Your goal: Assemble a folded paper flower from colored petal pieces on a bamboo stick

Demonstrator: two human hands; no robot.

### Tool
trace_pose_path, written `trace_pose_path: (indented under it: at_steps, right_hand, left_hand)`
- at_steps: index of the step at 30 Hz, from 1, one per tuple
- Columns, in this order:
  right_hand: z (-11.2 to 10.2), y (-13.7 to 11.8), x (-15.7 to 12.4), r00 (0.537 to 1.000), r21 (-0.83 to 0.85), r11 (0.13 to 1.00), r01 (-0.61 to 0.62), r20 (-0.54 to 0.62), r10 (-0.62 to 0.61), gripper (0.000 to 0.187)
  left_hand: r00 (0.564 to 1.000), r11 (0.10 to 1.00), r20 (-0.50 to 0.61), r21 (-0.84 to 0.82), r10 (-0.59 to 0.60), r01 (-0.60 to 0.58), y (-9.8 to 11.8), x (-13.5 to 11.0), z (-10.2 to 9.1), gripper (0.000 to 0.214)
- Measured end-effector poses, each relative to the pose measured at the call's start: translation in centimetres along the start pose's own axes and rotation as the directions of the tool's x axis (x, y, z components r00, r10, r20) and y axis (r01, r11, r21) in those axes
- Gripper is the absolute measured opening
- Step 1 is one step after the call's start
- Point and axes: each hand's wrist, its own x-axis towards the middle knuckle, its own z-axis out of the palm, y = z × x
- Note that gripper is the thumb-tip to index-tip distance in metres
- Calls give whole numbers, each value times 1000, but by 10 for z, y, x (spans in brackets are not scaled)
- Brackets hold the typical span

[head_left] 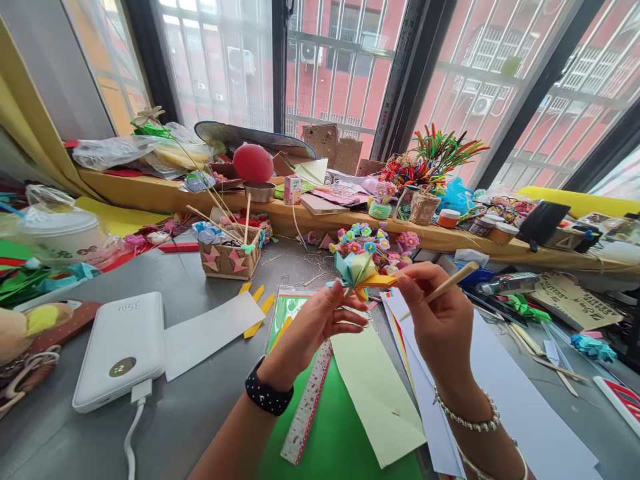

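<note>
My left hand [313, 330] is closed around the base of a folded paper flower [354, 268], which has pale green and cream petals. Yellow folded paper pieces [379, 281] stick out from its lower right side. My right hand [437, 310] pinches the end of a yellow piece between thumb and finger. That same hand also holds a thin wooden stick [456, 277] slanting across the fingers. Under the hands lie a pale green paper sheet [377, 400], a patterned ruler [306, 417] and a green folder [345, 457]. More yellow paper strips [261, 312] rest beside a white paper strip [215, 335].
A white power bank [123, 350] with a cable lies at left. Behind it stands a cardboard box [231, 260] holding sticks. White paper sheets [520, 400] spread at right. Small craft flowers [365, 240] and a cluttered ledge [310, 217] line the back, below the windows.
</note>
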Motion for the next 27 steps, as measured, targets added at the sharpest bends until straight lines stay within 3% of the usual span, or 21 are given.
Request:
trace_pose_path:
  at_steps: [4,9,20,24,27]
  right_hand:
    - [-5,0,2,998,69,997,-31,-45,34,8]
    - [-7,5,6,991,218,973,-79,-89,100,11]
    - [-6,12,9,984,287,950,-124,-84,154,15]
    - [-5,13,8,984,244,963,-112,-105,141,16]
    - [-5,11,7,985,177,980,-89,-127,113,16]
  left_hand:
    - [997,979,-35,199,62,-54,-2,1,0,33]
    - [990,964,-70,246,121,-100,2,-1,1,24]
    - [966,905,31,343,255,-250,6,-5,4,18]
    - [918,823,1,443,397,-356,5,-6,4,16]
    - [837,659,-1,618,547,-429,3,-7,5,15]
